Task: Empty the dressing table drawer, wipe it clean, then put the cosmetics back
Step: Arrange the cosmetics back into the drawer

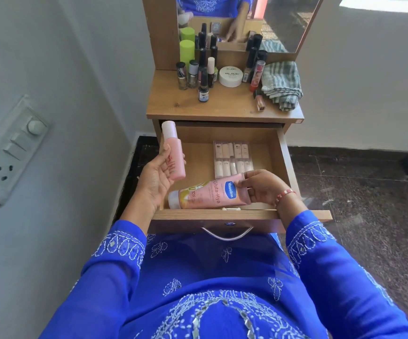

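The wooden drawer [283, 157] of the dressing table stands pulled out in front of me. My left hand [152, 179] grips a pink bottle with a pale cap [173, 152] upright over the drawer's left side. My right hand [261, 188] holds a pink Vaseline tube [207, 195] by its crimped end, lying across the drawer's front with its cap to the left. A clear pack of small pale tubes [232, 159] lies flat in the middle of the drawer. A folded striped cloth [281, 85] rests on the tabletop at the right.
The tabletop [222, 104] carries several nail polish bottles [195, 74], a white round jar [231, 76], two green tubes [187, 48], and lip products [259, 69] under a mirror [271, 23]. A wall with a switchboard [10, 152] is to the left. Dark stone floor lies to the right.
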`<state>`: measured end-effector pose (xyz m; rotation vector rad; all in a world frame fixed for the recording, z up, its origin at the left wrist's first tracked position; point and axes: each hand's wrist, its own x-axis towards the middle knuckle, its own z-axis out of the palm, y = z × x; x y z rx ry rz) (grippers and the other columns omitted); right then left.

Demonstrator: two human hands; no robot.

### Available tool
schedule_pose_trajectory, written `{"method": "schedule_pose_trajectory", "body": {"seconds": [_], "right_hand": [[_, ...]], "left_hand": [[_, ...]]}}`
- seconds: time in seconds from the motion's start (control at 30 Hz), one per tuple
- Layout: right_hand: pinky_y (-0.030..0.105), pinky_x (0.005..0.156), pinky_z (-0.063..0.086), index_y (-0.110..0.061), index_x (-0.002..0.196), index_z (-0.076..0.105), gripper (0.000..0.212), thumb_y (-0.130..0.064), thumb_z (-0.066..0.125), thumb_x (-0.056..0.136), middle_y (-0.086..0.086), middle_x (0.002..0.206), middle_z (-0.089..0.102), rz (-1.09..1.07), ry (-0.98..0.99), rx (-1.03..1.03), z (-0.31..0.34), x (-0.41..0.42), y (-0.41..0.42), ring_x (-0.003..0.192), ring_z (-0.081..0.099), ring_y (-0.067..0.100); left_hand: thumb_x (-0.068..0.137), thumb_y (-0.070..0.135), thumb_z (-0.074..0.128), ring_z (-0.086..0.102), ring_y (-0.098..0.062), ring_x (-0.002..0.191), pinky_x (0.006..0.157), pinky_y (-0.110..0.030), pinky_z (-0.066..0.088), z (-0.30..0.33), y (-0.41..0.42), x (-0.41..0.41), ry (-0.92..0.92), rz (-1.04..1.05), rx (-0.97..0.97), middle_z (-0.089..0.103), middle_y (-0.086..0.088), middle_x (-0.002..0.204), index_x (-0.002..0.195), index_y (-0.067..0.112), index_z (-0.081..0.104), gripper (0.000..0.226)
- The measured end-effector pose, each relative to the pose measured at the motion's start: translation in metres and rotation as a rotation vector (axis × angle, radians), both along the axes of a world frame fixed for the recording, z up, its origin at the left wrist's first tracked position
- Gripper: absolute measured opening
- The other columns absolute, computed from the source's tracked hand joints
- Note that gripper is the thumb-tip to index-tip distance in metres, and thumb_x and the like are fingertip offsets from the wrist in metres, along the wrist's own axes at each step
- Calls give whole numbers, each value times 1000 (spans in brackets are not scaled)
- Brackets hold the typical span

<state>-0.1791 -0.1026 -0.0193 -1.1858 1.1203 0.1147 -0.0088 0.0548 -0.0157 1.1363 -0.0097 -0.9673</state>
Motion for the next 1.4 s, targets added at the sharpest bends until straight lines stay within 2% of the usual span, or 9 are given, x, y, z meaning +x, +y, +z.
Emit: {"method": "schedule_pose_trajectory", "body": {"seconds": [0.07,0.17,0.3,0.47,0.57,0.83,1.0,1.17,1.4], "right_hand": [[34,62,54,-6,83,55,8,-2,56,89,12,82,65,85,48,-32,0,3,5,70,64,21],[27,48,53,-4,93,52,10,-5,60,87,10,78,64,153,84,-105,1,6,10,63,62,18],[31,57,50,0,114,51,32,-11,63,86,12,87,62,88,82,-211,-4,5,10,65,59,17],[33,64,54,-2,102,60,24,-22,61,88,10,77,63,252,246,-418,-10,7,7,58,58,19],[34,69,56,-1,99,65,28,-26,60,88,15,89,69,304,292,-558,-15,8,5,68,62,23],[36,75,56,-1,94,68,32,-31,62,86,16,88,70,331,380,-664,-20,5,2,67,60,23],[33,74,53,-2,95,69,25,-24,62,86,10,84,67,183,111,-789,-11,8,8,74,59,19],[25,60,53,-3,100,66,25,-24,59,90,7,81,62,158,-305,-547,14,24,39,70,57,14],[37,71,56,-1,100,61,24,-17,68,83,0,73,61,83,-333,-544,15,39,51,70,59,14]], "left_hand": [[89,32,55,65,-19,87,80,-32,53,-2,0,0,-15,-8,5,67,-9,96,127,6,50,46],[88,31,56,64,-21,90,81,-34,52,-5,0,-1,-35,-24,18,65,-11,101,128,6,49,47],[83,33,61,64,-22,95,77,-34,53,-6,1,-2,-82,-54,60,63,-15,110,126,6,51,52],[82,32,61,61,-25,101,79,-36,53,-7,1,-3,-105,-71,88,62,-16,112,121,7,54,47],[84,31,60,61,-26,100,81,-38,53,-8,1,-4,-149,-96,121,62,-17,112,122,6,54,46],[83,27,64,61,-26,99,87,-40,51,-9,1,-7,-246,-177,234,67,-8,99,110,8,63,33],[83,26,64,62,-17,89,72,-27,51,-7,-2,-11,-340,-245,275,67,-3,93,99,13,67,20],[83,25,65,63,-16,88,71,-25,52,-5,-5,-16,-465,-331,312,68,-4,95,107,7,66,30],[79,31,68,66,-20,95,80,-30,55,-3,-3,-19,-522,-374,314,70,-9,101,105,7,68,36]]}}
